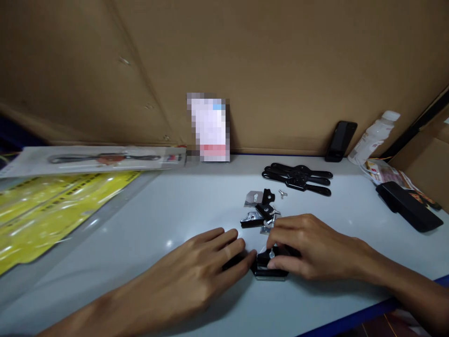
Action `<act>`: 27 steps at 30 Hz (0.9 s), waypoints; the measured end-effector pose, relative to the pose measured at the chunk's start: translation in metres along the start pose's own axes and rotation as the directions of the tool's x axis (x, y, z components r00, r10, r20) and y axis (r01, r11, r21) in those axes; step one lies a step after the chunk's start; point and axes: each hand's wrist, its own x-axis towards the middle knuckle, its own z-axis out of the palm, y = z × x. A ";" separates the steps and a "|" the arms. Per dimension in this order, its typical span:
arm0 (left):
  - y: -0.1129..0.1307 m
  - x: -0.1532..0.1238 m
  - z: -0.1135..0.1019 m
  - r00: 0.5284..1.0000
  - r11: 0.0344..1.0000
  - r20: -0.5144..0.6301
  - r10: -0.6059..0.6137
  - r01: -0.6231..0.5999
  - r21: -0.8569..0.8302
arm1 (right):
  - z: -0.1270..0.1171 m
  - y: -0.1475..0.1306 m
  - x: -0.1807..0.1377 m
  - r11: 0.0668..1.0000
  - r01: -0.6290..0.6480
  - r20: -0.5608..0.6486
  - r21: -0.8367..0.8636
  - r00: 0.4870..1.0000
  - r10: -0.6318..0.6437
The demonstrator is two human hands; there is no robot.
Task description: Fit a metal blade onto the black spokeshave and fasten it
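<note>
Black clamp piece [268, 267] lies on the white table [175, 210] near its front edge, pinched by the right hand [308, 248] from above, while the left hand [199, 271] rests flat beside it, fingertips touching its end. Just beyond sit loose small parts [261, 210], then black handles [298, 178]; a phone [340, 140] and bottle [373, 136] lean against the cardboard wall [224, 56].

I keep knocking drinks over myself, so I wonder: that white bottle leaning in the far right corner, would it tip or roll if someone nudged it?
The white bottle already leans against the cardboard wall rather than standing, so a nudge would probably slide it down. Its rounded body suggests it would then roll on the smooth tabletop. It looks like thin plastic, so probably light; how full it is cannot be seen.
</note>
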 end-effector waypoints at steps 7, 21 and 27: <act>0.001 0.000 0.001 1.000 1.000 -0.007 -0.002 0.002 0.008 | 0.020 0.001 0.004 0.991 0.035 -0.072 -0.128 0.996 -0.044; -0.001 0.000 -0.001 1.000 1.000 -0.003 -0.003 0.003 0.013 | 0.005 0.005 0.001 0.996 0.035 -0.021 -0.077 0.999 -0.036; 0.000 0.002 0.001 1.000 1.000 -0.014 0.002 -0.002 0.013 | 0.022 0.000 0.005 0.989 -0.015 -0.075 -0.144 0.997 0.004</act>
